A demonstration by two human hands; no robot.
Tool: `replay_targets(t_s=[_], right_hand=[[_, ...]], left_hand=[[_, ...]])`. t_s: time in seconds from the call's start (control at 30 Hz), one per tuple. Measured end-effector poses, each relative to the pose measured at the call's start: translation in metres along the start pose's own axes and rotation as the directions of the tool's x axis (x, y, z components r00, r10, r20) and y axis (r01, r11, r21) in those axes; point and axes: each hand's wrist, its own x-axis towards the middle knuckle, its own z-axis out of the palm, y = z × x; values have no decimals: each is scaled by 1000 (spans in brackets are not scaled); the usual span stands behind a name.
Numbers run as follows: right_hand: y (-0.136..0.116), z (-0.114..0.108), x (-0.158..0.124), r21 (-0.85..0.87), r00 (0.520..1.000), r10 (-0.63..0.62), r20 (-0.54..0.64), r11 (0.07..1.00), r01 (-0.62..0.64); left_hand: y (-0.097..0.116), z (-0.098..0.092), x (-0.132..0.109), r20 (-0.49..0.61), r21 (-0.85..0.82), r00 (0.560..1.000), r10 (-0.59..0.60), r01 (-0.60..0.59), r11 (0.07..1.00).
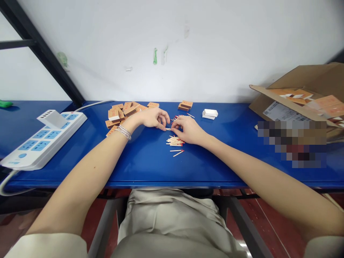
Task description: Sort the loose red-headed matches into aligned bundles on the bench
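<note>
Blue desk (139,166) with loose red-tipped matchsticks (175,141) just below two bare hands.

Right of the matchsticks, well apart: a cardboard carton (303,84) holding orange-printed matchbox sleeves (326,105). Far left of them, a white power strip (44,139). Up and left, a heap of matchboxes (118,116); up and right, a white matchbox tray (210,113). Directly above them, the left hand (152,120), silver bracelet (124,133) on its wrist, and the right hand (189,130), almost meeting. Fingers (163,123) of the left hand curled inward, fingers (175,126) of the right likewise, near a few stray matchsticks; any grip on one too small to tell.
</note>
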Motion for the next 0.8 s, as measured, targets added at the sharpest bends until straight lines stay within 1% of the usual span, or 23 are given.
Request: replay_targets(t_s=[0.2,0.3,0.37,0.43,0.5,0.57,0.63,0.8], right_hand=[[5,-6,0,14,999,42,-29,999,-41],[8,-12,-1,28,994,93,-55,995,-91],[12,-16,-2,19,986,147,-77,989,-146],[15,-17,-3,-24,974,203,-103,978,-206],[17,-16,-3,-74,968,224,-114,970,-233],[16,-14,-3,-88,976,195,-100,975,-204],[12,-9,-3,-72,986,143,-82,986,-149],[3,0,-2,-65,998,18,-52,998,-21]], left_hand=[[2,0,0,3,0,998,-58,58,998],[2,0,-1,-1,-4,1000,-26,26,1000],[0,0,0,5,-6,1000,-14,14,1000],[-2,-1,1,13,-7,1000,-13,13,1000],[-5,-2,2,21,-7,1000,-3,3,1000],[-7,-3,3,27,-15,999,16,-16,1000],[-9,-3,4,35,-31,999,27,-26,999],[-8,-2,5,57,-71,998,23,-19,997]])
